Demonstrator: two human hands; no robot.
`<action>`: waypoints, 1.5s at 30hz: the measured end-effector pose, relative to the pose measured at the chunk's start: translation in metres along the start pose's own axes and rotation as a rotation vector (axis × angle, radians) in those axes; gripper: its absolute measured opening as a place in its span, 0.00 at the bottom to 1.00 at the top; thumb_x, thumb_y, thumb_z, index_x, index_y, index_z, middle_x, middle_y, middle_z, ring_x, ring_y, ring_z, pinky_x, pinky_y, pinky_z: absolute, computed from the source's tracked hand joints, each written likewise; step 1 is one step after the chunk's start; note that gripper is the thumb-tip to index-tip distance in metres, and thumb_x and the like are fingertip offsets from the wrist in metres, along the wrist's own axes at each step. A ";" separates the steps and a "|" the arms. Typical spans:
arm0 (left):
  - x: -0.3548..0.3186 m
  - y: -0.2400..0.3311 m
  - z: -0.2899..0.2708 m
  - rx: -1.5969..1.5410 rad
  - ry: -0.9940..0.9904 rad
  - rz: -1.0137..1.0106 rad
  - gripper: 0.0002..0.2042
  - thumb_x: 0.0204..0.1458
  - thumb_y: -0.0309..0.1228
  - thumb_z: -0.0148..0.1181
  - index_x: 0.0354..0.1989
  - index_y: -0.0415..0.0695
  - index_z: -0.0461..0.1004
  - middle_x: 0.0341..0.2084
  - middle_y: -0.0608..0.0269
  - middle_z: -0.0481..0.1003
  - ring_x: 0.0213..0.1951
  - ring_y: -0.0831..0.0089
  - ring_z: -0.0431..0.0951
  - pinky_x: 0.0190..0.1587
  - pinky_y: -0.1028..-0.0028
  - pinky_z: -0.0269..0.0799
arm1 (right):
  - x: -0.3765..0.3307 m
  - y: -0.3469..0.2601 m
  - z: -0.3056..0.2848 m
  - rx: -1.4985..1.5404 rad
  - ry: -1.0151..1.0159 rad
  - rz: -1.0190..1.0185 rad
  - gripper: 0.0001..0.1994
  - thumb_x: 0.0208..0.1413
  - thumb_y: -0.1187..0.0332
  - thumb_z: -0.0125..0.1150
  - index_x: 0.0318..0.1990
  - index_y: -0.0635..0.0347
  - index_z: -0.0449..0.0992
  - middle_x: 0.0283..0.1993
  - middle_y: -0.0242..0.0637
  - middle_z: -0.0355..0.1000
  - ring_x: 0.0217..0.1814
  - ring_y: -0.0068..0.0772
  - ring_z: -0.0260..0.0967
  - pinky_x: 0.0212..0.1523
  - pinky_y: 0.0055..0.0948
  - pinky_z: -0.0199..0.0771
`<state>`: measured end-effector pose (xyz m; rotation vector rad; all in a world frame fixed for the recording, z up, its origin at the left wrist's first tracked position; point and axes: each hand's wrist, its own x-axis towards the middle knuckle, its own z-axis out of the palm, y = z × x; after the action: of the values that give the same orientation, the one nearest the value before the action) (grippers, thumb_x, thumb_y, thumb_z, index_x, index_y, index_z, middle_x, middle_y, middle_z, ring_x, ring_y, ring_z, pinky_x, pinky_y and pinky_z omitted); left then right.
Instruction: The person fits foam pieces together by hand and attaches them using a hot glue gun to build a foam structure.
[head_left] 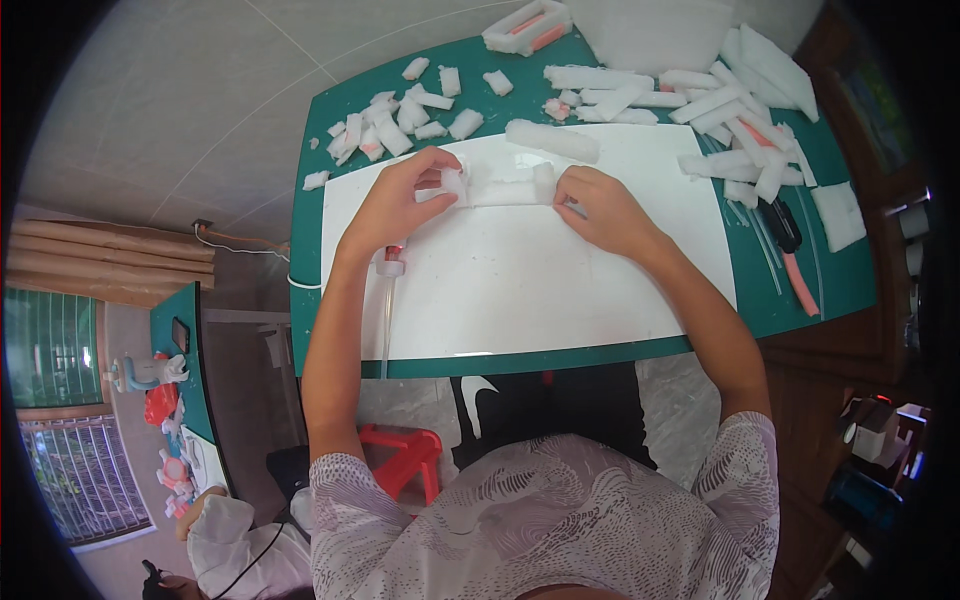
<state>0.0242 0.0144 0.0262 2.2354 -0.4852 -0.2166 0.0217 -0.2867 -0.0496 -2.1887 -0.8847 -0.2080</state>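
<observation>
On the white board, my left hand (408, 198) is curled around a small white foam block (455, 184), thumb on its near side and fingers on its far side. This block stands at the left end of a long white foam strip (505, 193). Another small foam block (543, 183) stands at the strip's right end. My right hand (605, 208) has its fingers bent together against that block. Whether the pieces are joined cannot be seen. Just beyond them lies a loose thick foam strip (552, 141).
A clear stick in a red-and-white holder (390, 268) lies beside my left forearm. Foam scraps (385, 125) and foam strips (735, 110) cover the green table's (590, 350) far side. A black-and-pink tool (785, 228) lies right. A red stool (405, 450) stands below; another person (245, 535) sits left.
</observation>
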 end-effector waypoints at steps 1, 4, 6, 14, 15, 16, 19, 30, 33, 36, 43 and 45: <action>0.000 -0.001 0.000 -0.002 0.000 0.001 0.17 0.50 0.21 0.66 0.50 0.42 0.73 0.51 0.58 0.76 0.52 0.68 0.78 0.63 0.71 0.69 | 0.000 -0.001 0.000 -0.001 -0.001 0.001 0.05 0.51 0.76 0.63 0.33 0.61 0.73 0.35 0.40 0.72 0.39 0.43 0.71 0.41 0.35 0.73; 0.000 -0.003 0.000 0.002 -0.001 -0.019 0.17 0.50 0.21 0.67 0.49 0.42 0.73 0.50 0.58 0.77 0.52 0.68 0.78 0.63 0.71 0.69 | 0.000 -0.002 -0.001 0.000 -0.018 0.025 0.06 0.51 0.76 0.64 0.33 0.63 0.72 0.36 0.42 0.72 0.40 0.43 0.72 0.42 0.33 0.74; 0.003 -0.004 0.002 0.000 0.011 -0.030 0.17 0.50 0.21 0.68 0.48 0.42 0.73 0.49 0.59 0.77 0.52 0.68 0.78 0.63 0.71 0.69 | 0.000 -0.001 -0.002 -0.011 -0.022 0.027 0.05 0.52 0.76 0.64 0.33 0.63 0.72 0.36 0.41 0.72 0.40 0.42 0.72 0.42 0.33 0.74; 0.004 -0.005 0.003 0.060 -0.007 -0.025 0.14 0.51 0.23 0.65 0.45 0.41 0.71 0.47 0.58 0.78 0.50 0.63 0.79 0.60 0.68 0.72 | 0.001 -0.001 -0.001 -0.014 -0.047 0.045 0.05 0.53 0.77 0.64 0.34 0.63 0.73 0.37 0.41 0.72 0.41 0.41 0.73 0.43 0.32 0.75; 0.004 -0.006 0.003 0.078 -0.010 -0.016 0.14 0.51 0.23 0.65 0.45 0.42 0.71 0.47 0.59 0.78 0.49 0.63 0.79 0.60 0.68 0.72 | 0.002 -0.001 -0.001 -0.013 -0.048 0.043 0.05 0.53 0.77 0.64 0.34 0.63 0.73 0.37 0.41 0.73 0.41 0.41 0.73 0.43 0.32 0.75; 0.004 -0.005 0.004 0.077 -0.011 -0.016 0.14 0.51 0.23 0.65 0.45 0.42 0.71 0.47 0.59 0.78 0.49 0.63 0.79 0.60 0.68 0.72 | 0.001 0.000 -0.001 -0.013 -0.048 0.045 0.05 0.53 0.77 0.64 0.34 0.63 0.73 0.37 0.41 0.73 0.41 0.41 0.73 0.43 0.32 0.75; 0.006 -0.004 0.005 0.098 -0.022 -0.023 0.13 0.51 0.23 0.64 0.44 0.42 0.71 0.46 0.58 0.78 0.49 0.62 0.79 0.60 0.68 0.72 | 0.001 -0.001 -0.002 -0.016 -0.048 0.057 0.05 0.53 0.76 0.64 0.34 0.63 0.73 0.37 0.41 0.73 0.41 0.41 0.73 0.43 0.32 0.75; 0.007 -0.003 0.008 0.136 -0.043 0.014 0.11 0.52 0.21 0.62 0.43 0.40 0.70 0.46 0.56 0.79 0.49 0.59 0.79 0.60 0.68 0.72 | 0.008 -0.019 -0.012 0.130 -0.005 0.309 0.18 0.53 0.67 0.70 0.50 0.57 0.73 0.51 0.37 0.72 0.50 0.36 0.70 0.47 0.30 0.72; 0.006 -0.002 0.008 0.151 -0.042 0.020 0.12 0.52 0.21 0.62 0.44 0.40 0.70 0.46 0.56 0.79 0.48 0.59 0.79 0.59 0.68 0.73 | 0.008 -0.018 0.003 0.135 0.091 0.187 0.21 0.54 0.66 0.69 0.55 0.56 0.73 0.56 0.37 0.72 0.52 0.36 0.69 0.47 0.30 0.73; 0.008 0.001 0.005 0.215 -0.070 0.012 0.11 0.52 0.20 0.63 0.43 0.40 0.71 0.47 0.56 0.78 0.50 0.65 0.79 0.59 0.69 0.74 | 0.009 -0.011 0.011 0.100 0.016 0.175 0.23 0.55 0.65 0.68 0.59 0.54 0.72 0.58 0.38 0.72 0.51 0.37 0.69 0.47 0.31 0.74; 0.001 -0.003 0.011 0.198 -0.032 -0.008 0.11 0.53 0.23 0.64 0.44 0.40 0.72 0.49 0.55 0.78 0.48 0.63 0.79 0.54 0.70 0.76 | 0.011 -0.014 0.006 0.106 -0.061 0.293 0.22 0.56 0.64 0.69 0.57 0.56 0.72 0.56 0.44 0.73 0.54 0.43 0.72 0.56 0.35 0.72; 0.001 -0.002 0.013 0.187 -0.013 0.030 0.12 0.53 0.25 0.65 0.44 0.41 0.72 0.50 0.54 0.78 0.47 0.62 0.79 0.52 0.70 0.76 | 0.010 -0.010 0.008 0.090 -0.017 0.259 0.21 0.56 0.63 0.69 0.56 0.55 0.74 0.53 0.40 0.75 0.45 0.37 0.71 0.46 0.31 0.74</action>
<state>0.0215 0.0059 0.0164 2.4077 -0.5657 -0.1769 0.0217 -0.2708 -0.0455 -2.1966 -0.5999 -0.0229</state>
